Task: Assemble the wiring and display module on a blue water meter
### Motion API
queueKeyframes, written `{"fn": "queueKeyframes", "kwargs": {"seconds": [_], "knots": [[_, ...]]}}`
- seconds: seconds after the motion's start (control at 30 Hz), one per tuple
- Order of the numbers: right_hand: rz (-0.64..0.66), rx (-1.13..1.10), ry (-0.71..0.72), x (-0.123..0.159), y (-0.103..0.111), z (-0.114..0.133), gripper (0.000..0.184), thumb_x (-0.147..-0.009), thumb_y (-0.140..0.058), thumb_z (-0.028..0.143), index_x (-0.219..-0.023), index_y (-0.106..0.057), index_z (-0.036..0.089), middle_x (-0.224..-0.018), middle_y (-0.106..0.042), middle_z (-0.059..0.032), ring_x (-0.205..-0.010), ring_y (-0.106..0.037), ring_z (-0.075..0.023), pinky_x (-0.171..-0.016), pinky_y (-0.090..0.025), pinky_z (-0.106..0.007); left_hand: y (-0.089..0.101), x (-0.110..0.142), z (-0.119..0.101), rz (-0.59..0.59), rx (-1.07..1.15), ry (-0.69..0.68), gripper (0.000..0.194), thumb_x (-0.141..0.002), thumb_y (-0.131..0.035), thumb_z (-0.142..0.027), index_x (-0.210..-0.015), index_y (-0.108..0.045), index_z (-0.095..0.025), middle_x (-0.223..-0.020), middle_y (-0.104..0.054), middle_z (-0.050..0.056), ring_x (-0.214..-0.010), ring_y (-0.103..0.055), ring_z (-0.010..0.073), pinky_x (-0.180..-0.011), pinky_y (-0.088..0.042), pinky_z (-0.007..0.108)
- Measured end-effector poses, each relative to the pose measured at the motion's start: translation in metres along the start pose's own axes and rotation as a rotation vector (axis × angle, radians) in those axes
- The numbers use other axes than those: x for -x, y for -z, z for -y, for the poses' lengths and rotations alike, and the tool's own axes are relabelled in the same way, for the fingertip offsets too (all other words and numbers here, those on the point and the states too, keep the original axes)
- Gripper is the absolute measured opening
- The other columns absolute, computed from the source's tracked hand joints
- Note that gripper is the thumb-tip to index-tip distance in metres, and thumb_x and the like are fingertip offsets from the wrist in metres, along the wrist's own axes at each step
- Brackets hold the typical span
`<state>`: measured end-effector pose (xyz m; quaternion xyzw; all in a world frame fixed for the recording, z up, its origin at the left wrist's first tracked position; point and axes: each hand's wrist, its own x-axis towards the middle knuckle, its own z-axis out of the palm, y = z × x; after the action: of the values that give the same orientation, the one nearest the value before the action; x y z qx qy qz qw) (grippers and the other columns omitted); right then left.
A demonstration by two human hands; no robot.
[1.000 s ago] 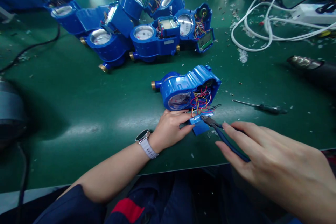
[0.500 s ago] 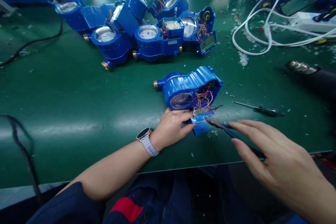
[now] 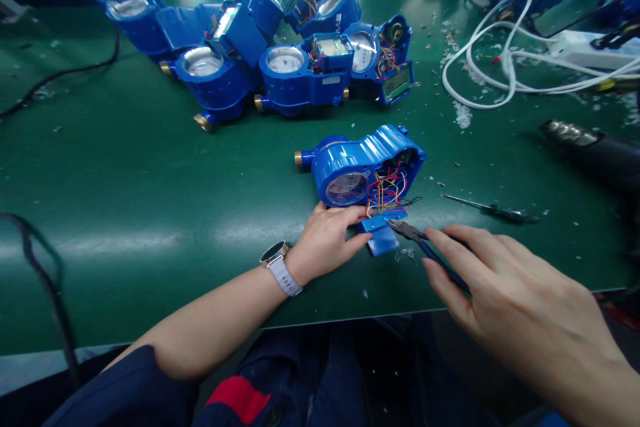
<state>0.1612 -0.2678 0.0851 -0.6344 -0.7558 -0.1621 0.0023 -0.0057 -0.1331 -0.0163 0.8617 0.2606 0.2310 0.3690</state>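
A blue water meter (image 3: 345,167) lies on the green bench with its wiring compartment exposed and coloured wires (image 3: 387,190) spilling out toward me. The wires lead to a small blue plastic cover (image 3: 383,241) by the meter's near side. My left hand (image 3: 330,240), wearing a watch, pinches the left end of this cover between thumb and fingers. In my right hand (image 3: 505,280) are dark-handled cutting pliers (image 3: 425,247). Their jaws touch the cover's right part, close to the wires. Whether the jaws are fully closed is hard to make out.
Several similar blue meters (image 3: 285,77) stand in a group at the back. A screwdriver (image 3: 500,211) lies to the right, near a dark tool with a metal nozzle (image 3: 575,133). White cable (image 3: 513,73) loops at the back right beside a power strip (image 3: 590,47). Plastic scraps dot the bench.
My right hand has moved left, and its fingers sit further forward along the pliers. The plier jaws have shifted slightly left on the cover. My left hand stays in place.
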Motion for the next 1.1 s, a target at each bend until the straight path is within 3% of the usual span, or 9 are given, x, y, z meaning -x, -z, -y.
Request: {"fn": "queueKeyframes", "kwargs": {"seconds": [0.17, 0.43, 0.9, 1.0, 1.1], "knots": [[-0.004, 0.012, -0.003, -0.005, 0.001, 0.0, 0.033, -0.098, -0.042, 0.028, -0.106, -0.067, 0.009, -0.098, -0.066, -0.0116, -0.075, -0.059, -0.0253, -0.062, -0.04, -0.036, -0.001, 0.001, 0.0, -0.003, -0.03, 0.025, 0.022, -0.082, -0.071, -0.025, -0.101, -0.061, -0.021, -0.092, -0.076, 0.001, -0.088, -0.071, 0.0214, -0.088, -0.045, 0.041], [0.035, 0.04, -0.024, -0.004, 0.001, 0.0, 0.03, -0.097, -0.044, 0.027, -0.107, -0.068, 0.011, -0.101, -0.066, -0.0102, -0.078, -0.059, -0.0255, -0.064, -0.04, -0.035, 0.0, 0.002, 0.0, -0.008, -0.064, -0.022, 0.02, -0.084, -0.07, -0.026, -0.1, -0.06, -0.021, -0.097, -0.074, 0.001, -0.093, -0.07, 0.0212, -0.087, -0.045, 0.039], [-0.022, 0.06, 0.046, -0.007, 0.001, -0.002, 0.03, -0.097, -0.044, 0.026, -0.096, -0.07, 0.011, -0.088, -0.069, -0.0075, -0.063, -0.061, -0.0217, -0.052, -0.038, -0.034, -0.001, 0.002, -0.001, 0.01, -0.039, -0.022, 0.017, -0.085, -0.068, -0.026, -0.101, -0.063, -0.022, -0.103, -0.075, 0.002, -0.097, -0.07, 0.0217, -0.082, -0.047, 0.036], [-0.028, -0.112, 0.027, -0.001, 0.0, -0.006, 0.03, -0.098, -0.043, 0.025, -0.093, -0.07, 0.014, -0.085, -0.071, -0.004, -0.062, -0.065, -0.0189, -0.052, -0.042, -0.033, -0.001, 0.001, -0.002, 0.006, -0.031, -0.014, 0.018, -0.084, -0.068, -0.025, -0.101, -0.064, -0.021, -0.1, -0.075, 0.002, -0.094, -0.071, 0.0213, -0.079, -0.048, 0.035], [0.084, -0.435, 0.008, 0.006, 0.002, -0.011, 0.03, -0.099, -0.042, 0.029, -0.093, -0.07, 0.02, -0.089, -0.071, 0.0002, -0.071, -0.068, -0.0156, -0.06, -0.051, -0.029, -0.002, 0.001, -0.001, -0.005, -0.032, -0.027, 0.019, -0.083, -0.069, -0.025, -0.101, -0.064, -0.02, -0.098, -0.075, 0.002, -0.091, -0.071, 0.0215, -0.077, -0.049, 0.034]]}}
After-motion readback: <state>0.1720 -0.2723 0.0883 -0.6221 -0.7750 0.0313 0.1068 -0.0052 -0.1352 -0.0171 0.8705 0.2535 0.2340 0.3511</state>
